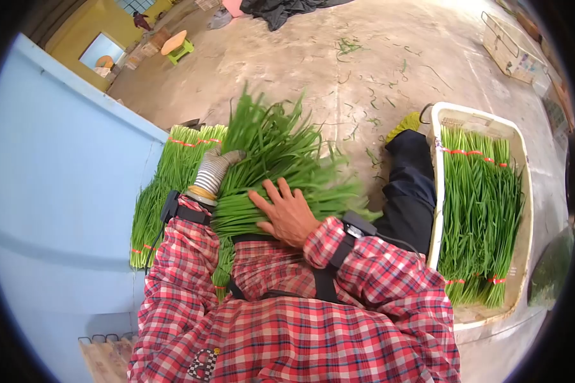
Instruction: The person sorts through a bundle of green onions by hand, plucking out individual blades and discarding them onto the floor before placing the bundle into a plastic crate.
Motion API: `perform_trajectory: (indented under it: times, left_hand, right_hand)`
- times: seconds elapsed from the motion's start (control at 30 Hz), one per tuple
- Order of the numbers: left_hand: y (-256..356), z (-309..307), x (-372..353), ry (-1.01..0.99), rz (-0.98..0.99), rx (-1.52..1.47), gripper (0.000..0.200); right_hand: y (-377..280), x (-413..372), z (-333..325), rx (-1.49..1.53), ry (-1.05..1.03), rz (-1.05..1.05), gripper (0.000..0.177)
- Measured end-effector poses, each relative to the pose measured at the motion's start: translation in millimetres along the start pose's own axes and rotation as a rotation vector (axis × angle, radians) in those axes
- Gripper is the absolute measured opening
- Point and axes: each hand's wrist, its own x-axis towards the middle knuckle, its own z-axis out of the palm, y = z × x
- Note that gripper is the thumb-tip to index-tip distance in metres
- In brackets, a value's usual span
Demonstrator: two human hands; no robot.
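Note:
A large loose bunch of long green chives (281, 143) lies across my lap, its leaf tips fanned out and blurred at the right. My left hand (218, 167), in a grey-striped glove, is closed around the left part of this bunch; some of its fingers are hidden in the leaves. Bare and with fingers spread, my right hand (286, 210) rests flat on top of the leaves. Beside my left arm are chives tied with red bands (156, 204). A smaller banded end (221, 271) hangs below the bunch near my waist.
At my right stands a white plastic crate (436, 191) holding red-banded chives (479, 217). A blue panel (64, 191) rises on the left. Leaf scraps (374, 102) litter the concrete floor. Farther off are another crate (511, 48), a small stool (177, 46) and dark sheeting (281, 9).

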Motion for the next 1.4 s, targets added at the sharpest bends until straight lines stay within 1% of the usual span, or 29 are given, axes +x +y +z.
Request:
perform_trajectory:
  times: [0.07,0.2,0.23,0.3,0.37,0.47,0.5,0.53,0.6,0.67,0.73,0.77,0.83,0.87,0.9,0.93,0.97,1.0,1.07,1.1,1.13,1.2,1.23,1.27,1.33,1.37,1.4]
  left_hand:
    - [12,-5,-8,-0.066,-0.064,-0.259,0.039]
    - [18,-6,-12,-0.008,-0.117,-0.296,0.037]
    - [15,-6,-11,-0.010,-0.076,-0.332,0.037]
    - [12,-12,-8,-0.030,-0.106,-0.335,0.038]
    - [7,-18,-3,-0.049,-0.141,-0.339,0.039]
    - [7,-23,2,-0.013,-0.106,-0.326,0.033]
    - [8,-21,-2,-0.013,-0.063,-0.312,0.025]
    - [15,-18,-6,-0.009,-0.061,-0.313,0.025]
    - [20,-13,-10,-0.006,-0.045,-0.283,0.024]
    - [19,-14,-9,-0.041,-0.027,-0.253,0.026]
    - [19,-13,-13,0.010,-0.011,-0.146,0.031]
    - [20,-14,-13,0.005,-0.012,-0.146,0.031]
    - [20,-16,-15,-0.089,-0.003,-0.208,0.034]
    - [20,-17,-17,-0.092,-0.006,-0.208,0.034]
    - [21,-17,-19,-0.089,0.056,-0.165,0.035]
    - [23,-17,-23,-0.085,0.118,-0.122,0.036]
    - [33,-18,-30,-0.152,0.096,-0.042,0.044]
    - [32,-20,-32,-0.151,0.096,-0.040,0.044]
    - [33,-26,-38,-0.123,0.232,0.188,0.055]
    - [35,-31,-44,-0.144,0.214,0.199,0.067]
    - [31,-38,-50,-0.142,0.212,0.199,0.067]
    - [22,-55,-65,-0.103,0.295,0.370,0.076]
    - [7,-69,-68,-0.091,0.321,0.431,0.085]
    - [6,-70,-81,-0.090,0.319,0.433,0.085]
    - [7,-71,-108,-0.079,0.396,0.953,0.094]
    - [5,-65,-117,-0.106,0.339,1.085,0.105]
    - [5,-54,-124,-0.106,0.336,1.082,0.105]
  right_hand:
    - [-2,-15,4,0.007,-0.039,0.007,0.073]
    - [-6,-21,1,-0.022,-0.051,-0.006,0.075]
    - [-7,-22,0,-0.017,-0.040,-0.011,0.075]
    - [-9,-24,0,-0.007,-0.036,-0.022,0.075]
    - [-10,-27,1,-0.014,-0.079,-0.003,0.078]
    - [-9,-32,7,-0.054,-0.106,-0.009,0.081]
    - [-9,-32,5,-0.048,-0.085,-0.016,0.072]
    - [-9,-32,7,-0.048,-0.085,-0.021,0.072]
    - [-7,-33,13,-0.111,-0.069,-0.024,0.066]
    - [-6,-34,15,-0.110,-0.057,-0.026,0.064]
    - [-5,-34,15,-0.109,-0.042,-0.027,0.062]
    - [-5,-33,15,-0.116,-0.043,-0.028,0.063]
    - [-4,-34,18,-0.122,-0.049,-0.022,0.063]
    - [-4,-34,20,-0.103,-0.021,-0.026,0.068]
    - [-3,-34,22,-0.084,0.006,-0.032,0.073]
    - [-3,-34,22,-0.083,0.005,-0.030,0.073]
    - [-3,-34,23,-0.077,0.001,-0.031,0.073]
    - [-3,-34,23,-0.070,-0.003,-0.034,0.073]
    - [-3,-32,24,-0.064,-0.006,-0.033,0.073]
    - [-3,-33,25,-0.061,-0.014,-0.027,0.072]
    - [-4,-33,23,-0.059,-0.015,-0.029,0.072]
    - [-4,-33,20,-0.092,-0.080,-0.015,0.065]
    - [-4,-33,21,-0.090,-0.081,-0.017,0.065]
    - [-3,-33,23,-0.088,-0.072,-0.008,0.065]
    - [-3,-34,24,-0.086,-0.065,0.003,0.065]
    - [-3,-33,23,-0.083,-0.055,0.004,0.066]
    - [-3,-33,22,-0.080,-0.047,0.005,0.066]
